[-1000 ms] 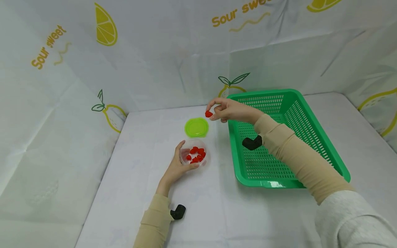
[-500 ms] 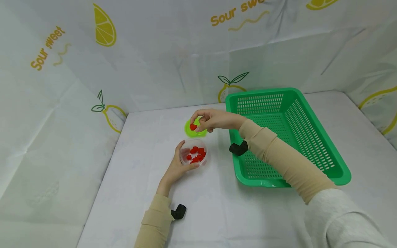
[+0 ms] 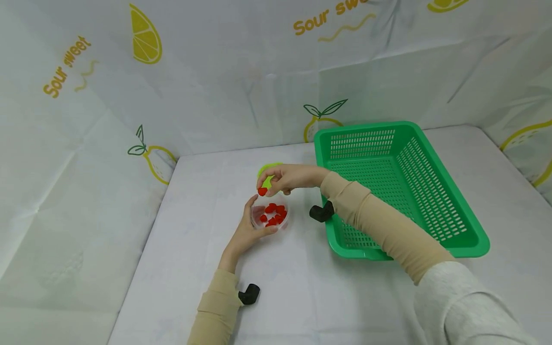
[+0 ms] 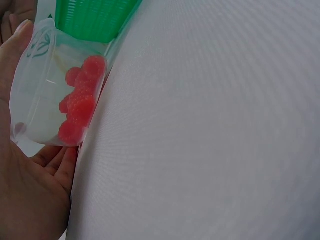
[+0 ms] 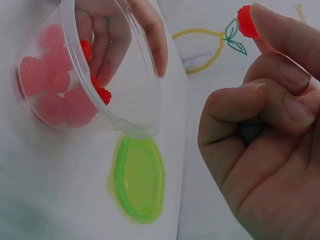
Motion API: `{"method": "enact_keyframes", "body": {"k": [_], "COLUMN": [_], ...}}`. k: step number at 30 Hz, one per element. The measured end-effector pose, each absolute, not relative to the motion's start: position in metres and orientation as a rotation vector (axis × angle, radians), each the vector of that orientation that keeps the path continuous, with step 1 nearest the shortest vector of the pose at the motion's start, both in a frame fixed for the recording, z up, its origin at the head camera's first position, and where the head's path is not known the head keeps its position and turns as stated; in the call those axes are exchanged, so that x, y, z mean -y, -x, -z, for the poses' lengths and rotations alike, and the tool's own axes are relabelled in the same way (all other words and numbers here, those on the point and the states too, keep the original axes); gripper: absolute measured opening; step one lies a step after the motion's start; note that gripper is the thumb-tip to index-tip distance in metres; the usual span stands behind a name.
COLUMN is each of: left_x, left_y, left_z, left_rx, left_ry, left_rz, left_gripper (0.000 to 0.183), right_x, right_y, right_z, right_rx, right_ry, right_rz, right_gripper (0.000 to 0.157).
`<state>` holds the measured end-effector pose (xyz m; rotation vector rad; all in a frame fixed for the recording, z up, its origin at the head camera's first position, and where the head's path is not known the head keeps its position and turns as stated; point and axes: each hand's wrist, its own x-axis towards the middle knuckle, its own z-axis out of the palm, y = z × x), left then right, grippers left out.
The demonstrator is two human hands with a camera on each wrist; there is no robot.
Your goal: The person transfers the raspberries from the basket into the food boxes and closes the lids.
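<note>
My left hand (image 3: 252,230) holds a clear plastic tub (image 4: 37,90) around its side on the table. Several raspberries (image 4: 80,102) lie on the bottom of the tub, seen through its wall in the left wrist view. Between thumb and forefinger my right hand (image 3: 293,177) pinches one raspberry (image 3: 262,191) just above the tub's far rim. The other fingers of that hand (image 5: 270,110) are curled toward the palm in the right wrist view. A green lid (image 5: 141,180) lies flat behind the tub, partly hidden by the right hand in the head view.
A large green plastic basket (image 3: 444,191) with slotted walls stands to the right, under the right forearm. A white cloth with printed lemons (image 3: 159,163) hangs behind and beside the white-covered table (image 3: 189,206).
My right hand has moved left and toward me with the raspberry, from beside the basket, past the lid, to above the tub. The left hand and tub have stayed put.
</note>
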<state>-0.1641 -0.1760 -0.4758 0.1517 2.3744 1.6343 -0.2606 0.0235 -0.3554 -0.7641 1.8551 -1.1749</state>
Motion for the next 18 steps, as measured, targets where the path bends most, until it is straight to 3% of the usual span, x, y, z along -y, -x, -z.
{"method": "enact_keyframes", "body": {"k": [7,18], "left_x": [0.1752,0.1746], "left_y": [0.1629,0.1623], "left_z": [0.4737,0.4721], "left_rx": [-2.392,-2.39], "left_ry": [-0.129,-0.093], "left_rz": [-1.629,-1.62], "left_gripper": [0.096,0.098], "right_x": [-0.0226,-0.0246], "right_y": [0.2612,0.263], "right_z": [0.359,0.3637], "right_rx": [-1.898,-1.9], "right_ry": [0.723,0.686], "right_rz": [1.086,1.074], "right_gripper": [0.02,0.024]}}
